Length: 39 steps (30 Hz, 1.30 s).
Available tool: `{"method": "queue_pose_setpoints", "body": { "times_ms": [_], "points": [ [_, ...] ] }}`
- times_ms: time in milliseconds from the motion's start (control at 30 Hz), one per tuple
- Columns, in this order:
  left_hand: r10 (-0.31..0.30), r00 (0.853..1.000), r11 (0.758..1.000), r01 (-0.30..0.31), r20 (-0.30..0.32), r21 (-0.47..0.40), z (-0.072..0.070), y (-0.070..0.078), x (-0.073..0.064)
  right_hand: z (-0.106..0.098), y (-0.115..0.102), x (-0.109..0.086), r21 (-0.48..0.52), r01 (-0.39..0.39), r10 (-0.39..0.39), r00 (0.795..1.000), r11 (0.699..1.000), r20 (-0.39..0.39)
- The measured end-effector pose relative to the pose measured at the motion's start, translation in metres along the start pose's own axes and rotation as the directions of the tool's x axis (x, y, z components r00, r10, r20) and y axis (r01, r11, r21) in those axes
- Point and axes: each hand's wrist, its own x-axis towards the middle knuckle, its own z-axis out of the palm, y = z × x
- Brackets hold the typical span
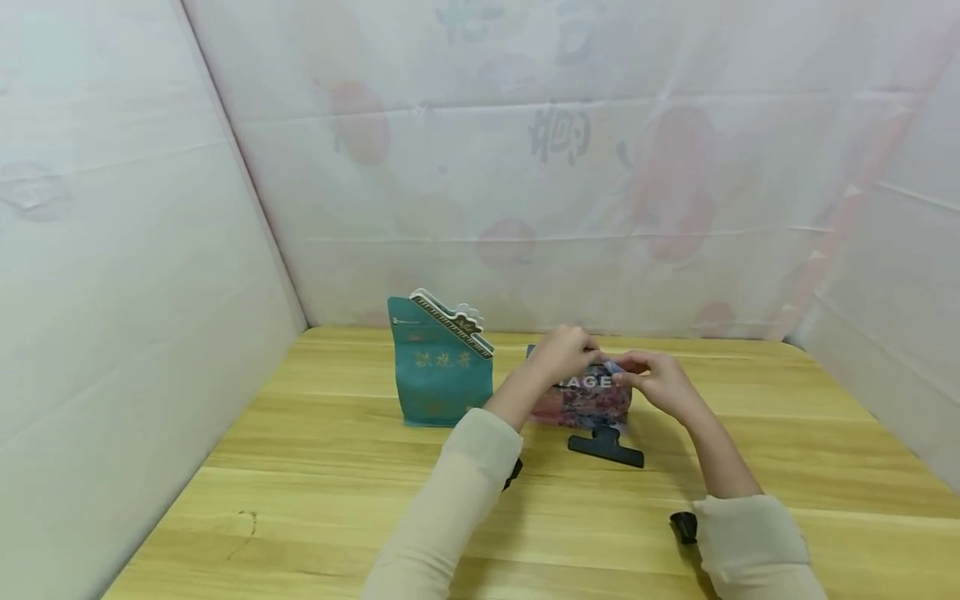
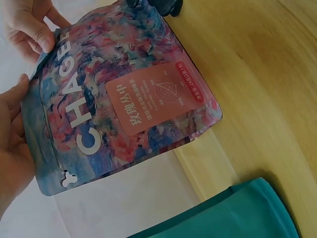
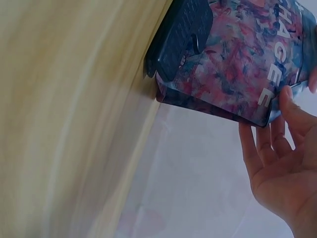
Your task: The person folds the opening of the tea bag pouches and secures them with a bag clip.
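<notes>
A colourful pouch (image 2: 119, 74) with white CHAGEE lettering and a pink label stands upright on the table. My left hand (image 1: 562, 354) holds its top edge, thumb (image 2: 17, 91) in front and fingers partly hidden behind. At the other top corner my right hand (image 1: 660, 383) pinches the material, which is folded over there; its thumb (image 3: 292, 109) lies on the front and its fingers reach behind. Close in front of the pouch's base lies a black bag clip (image 1: 606, 448), its ridged side showing in the right wrist view.
Left of the colourful pouch stands a teal pouch (image 1: 442, 387) with gold characters. A white-and-dark ornate clip (image 1: 456, 325) sits slanted across its upper right corner. The wooden table (image 1: 315, 500) is bounded by pale printed cloth (image 1: 450, 192) behind and at both sides.
</notes>
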Motion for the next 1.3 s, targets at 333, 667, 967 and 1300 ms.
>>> {"method": "queue_pose_setpoints", "body": {
  "times_ms": [333,667,967,1300],
  "points": [
    [-0.006,0.998,0.992,0.014,-0.061,0.124,0.001,0.001,0.001,0.005,-0.002,0.002,0.023,0.009,-0.008,0.999,1.000,-0.031],
    [-0.061,0.992,0.980,0.080,-0.106,0.185,0.005,0.005,0.001,0.006,-0.003,0.003,0.013,0.041,-0.040,0.998,0.999,-0.045],
    [-0.078,0.992,0.981,0.094,-0.098,0.169,0.006,0.009,-0.001,-0.005,-0.002,-0.004,0.055,0.071,-0.076,0.993,0.996,0.089],
    [-0.060,0.992,0.989,0.074,-0.110,0.132,0.003,0.001,-0.003,-0.008,-0.004,-0.002,0.052,0.049,-0.056,0.990,0.997,0.132]
  ]
}}
